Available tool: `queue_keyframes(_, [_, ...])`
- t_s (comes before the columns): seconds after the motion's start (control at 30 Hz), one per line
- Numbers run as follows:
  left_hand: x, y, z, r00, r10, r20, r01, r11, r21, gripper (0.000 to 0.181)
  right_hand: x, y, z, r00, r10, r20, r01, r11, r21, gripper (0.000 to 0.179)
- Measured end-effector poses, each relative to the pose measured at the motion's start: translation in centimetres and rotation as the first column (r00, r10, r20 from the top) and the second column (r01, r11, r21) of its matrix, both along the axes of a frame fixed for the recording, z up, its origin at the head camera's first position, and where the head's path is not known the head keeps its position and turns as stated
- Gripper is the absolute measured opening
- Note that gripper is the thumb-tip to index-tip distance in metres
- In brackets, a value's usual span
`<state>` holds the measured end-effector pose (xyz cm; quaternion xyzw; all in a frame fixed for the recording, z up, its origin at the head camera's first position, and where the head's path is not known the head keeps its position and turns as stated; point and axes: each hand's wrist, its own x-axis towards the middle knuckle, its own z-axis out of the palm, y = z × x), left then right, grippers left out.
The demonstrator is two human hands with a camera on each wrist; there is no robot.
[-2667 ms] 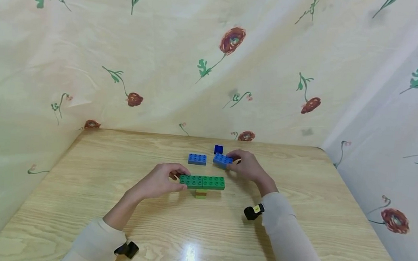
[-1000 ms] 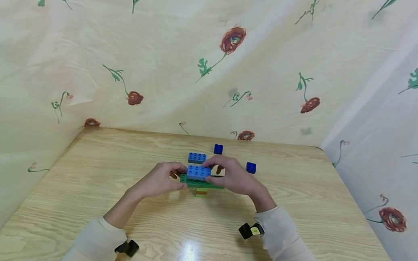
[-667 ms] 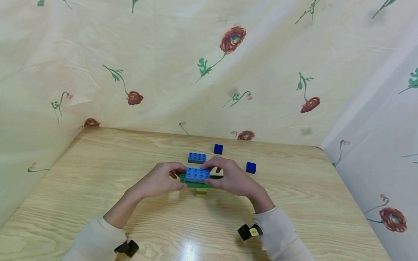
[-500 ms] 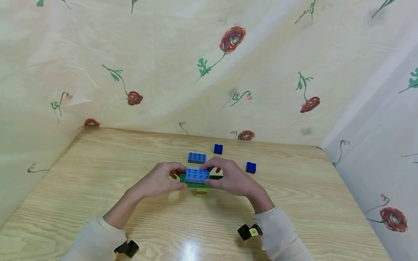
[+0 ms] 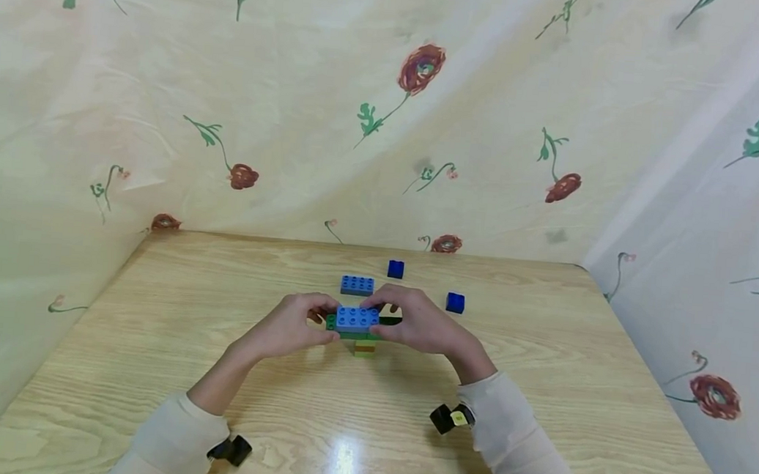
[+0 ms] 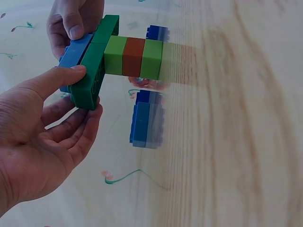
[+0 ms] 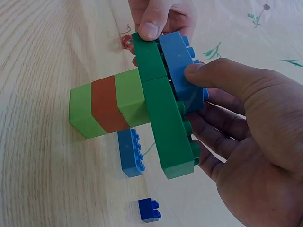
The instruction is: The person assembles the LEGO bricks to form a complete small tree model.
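Observation:
A column of light green and orange-brown toy building bricks (image 7: 110, 103) stands on the table, with two long green bricks (image 7: 169, 127) end to end across its top. My left hand (image 5: 287, 327) grips the left end of the green pair, thumb in front and fingers behind. In my right hand (image 5: 422, 324), a blue eight-stud brick (image 5: 357, 319) is pinched between thumb and fingers. It lies over the left green brick and a little past the seam. From the right wrist, a narrow dark gap shows between blue and green at the left end.
Behind the column lies another blue eight-stud brick (image 5: 357, 285). Two small dark blue bricks sit farther back: one (image 5: 395, 269) near the far edge, one (image 5: 456, 302) to the right. A flowered cloth (image 5: 282, 113) hangs behind the wooden table (image 5: 313, 431).
My right hand has brought the blue brick from the table behind, leftward and nearer, over the green bricks, then lowered it slightly. A small dark blue brick at right came into view. My left hand stays put.

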<state>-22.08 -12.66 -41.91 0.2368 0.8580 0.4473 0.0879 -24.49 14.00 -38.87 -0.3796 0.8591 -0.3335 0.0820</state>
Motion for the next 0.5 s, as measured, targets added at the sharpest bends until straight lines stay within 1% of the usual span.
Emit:
queue_keyframes(0.27, [0.04,-0.21,0.25,1.0,0.013,-0.002,-0.013,1.0,0.009,0.04,-0.14,-0.17,-0.14,1.0,-0.01,0.003,0.01,1.0,0.01,0.034])
queue_keyframes(0.4, [0.19,-0.17,0.5,0.999,0.04,-0.016,-0.039,0.999,0.036,0.037,-0.09,-0.05,-0.22,1.0,-0.011,0.006,0.011,1.0,0.01,0.034])
queue_keyframes(0.5, [0.28,-0.08,0.64,0.998,0.05,-0.026,-0.049,0.998,0.042,0.032,0.04,0.05,-0.33,0.999,-0.032,0.013,0.032,0.999,0.009,0.035])
